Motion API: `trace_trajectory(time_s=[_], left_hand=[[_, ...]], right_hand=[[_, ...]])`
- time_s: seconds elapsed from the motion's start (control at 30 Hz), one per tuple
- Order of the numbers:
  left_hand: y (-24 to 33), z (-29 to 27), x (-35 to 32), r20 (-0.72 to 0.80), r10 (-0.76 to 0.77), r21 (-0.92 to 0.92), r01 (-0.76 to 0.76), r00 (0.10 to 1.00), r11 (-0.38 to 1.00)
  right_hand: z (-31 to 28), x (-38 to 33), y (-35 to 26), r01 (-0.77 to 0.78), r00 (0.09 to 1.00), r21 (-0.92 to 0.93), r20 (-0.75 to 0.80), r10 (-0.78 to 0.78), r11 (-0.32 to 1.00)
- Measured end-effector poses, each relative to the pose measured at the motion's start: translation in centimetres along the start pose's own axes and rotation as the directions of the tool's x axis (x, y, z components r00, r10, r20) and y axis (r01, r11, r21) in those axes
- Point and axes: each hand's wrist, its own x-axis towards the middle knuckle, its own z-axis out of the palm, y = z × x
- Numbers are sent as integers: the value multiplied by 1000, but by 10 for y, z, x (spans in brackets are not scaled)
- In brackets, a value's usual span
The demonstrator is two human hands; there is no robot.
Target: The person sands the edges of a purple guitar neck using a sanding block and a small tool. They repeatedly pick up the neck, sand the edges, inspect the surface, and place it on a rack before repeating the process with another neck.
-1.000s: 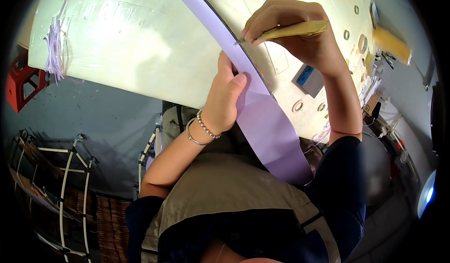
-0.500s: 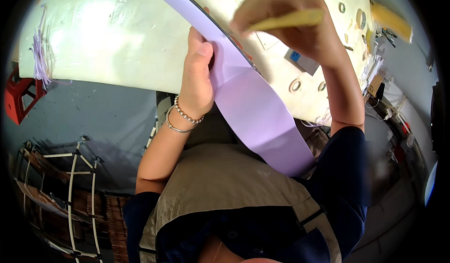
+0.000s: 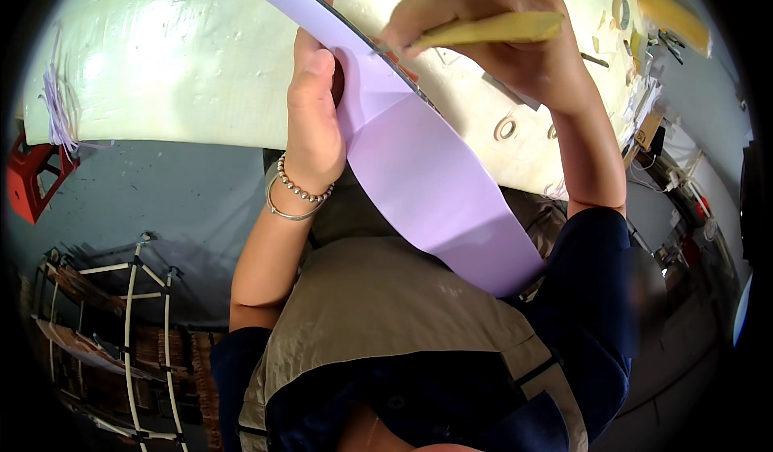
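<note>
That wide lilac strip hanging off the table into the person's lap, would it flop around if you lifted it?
Probably floppy: the lilac strip curves in a smooth sag from the table edge to the lap. It looks thin and light, since the left hand pins it with just thumb and fingers. Its even, uncreased surface suggests paper or film that could slide or crease easily.

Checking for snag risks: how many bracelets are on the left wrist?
2, both on the left wrist below the left hand: a beaded bracelet and a thin bangle beneath it.

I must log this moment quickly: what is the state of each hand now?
Left hand: closed, pressing down the lilac strip on the table.
Right hand: closed on a yellow-handled tool at the strip's edge.
</note>
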Motion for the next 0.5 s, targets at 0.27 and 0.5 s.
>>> trace_trajectory(time_s=[0.27, 0.5], left_hand=[[3, -1, 2, 7, 54, -85, -53, 999, 995], [3, -1, 4, 18, -32, -154, 34, 999, 988]], right_hand=[[5, -14, -7, -12, 999, 2, -50, 12, 1000], [2, -27, -11, -122, 992, 9, -22, 122, 993]])
